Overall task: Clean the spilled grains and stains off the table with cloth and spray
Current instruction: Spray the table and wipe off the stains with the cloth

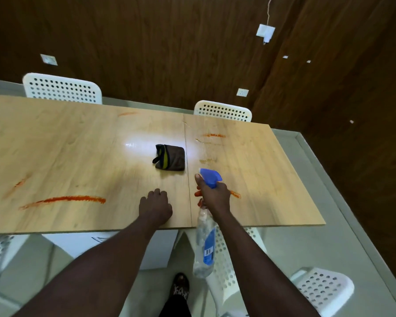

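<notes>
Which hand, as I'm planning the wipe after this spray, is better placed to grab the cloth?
Left. The left hand holds nothing and rests on the table, with bare wood between it and the cloth. The right hand is busy gripping the spray bottle.

head view | high, near edge | facing forward-down | table (82,152) close
</notes>
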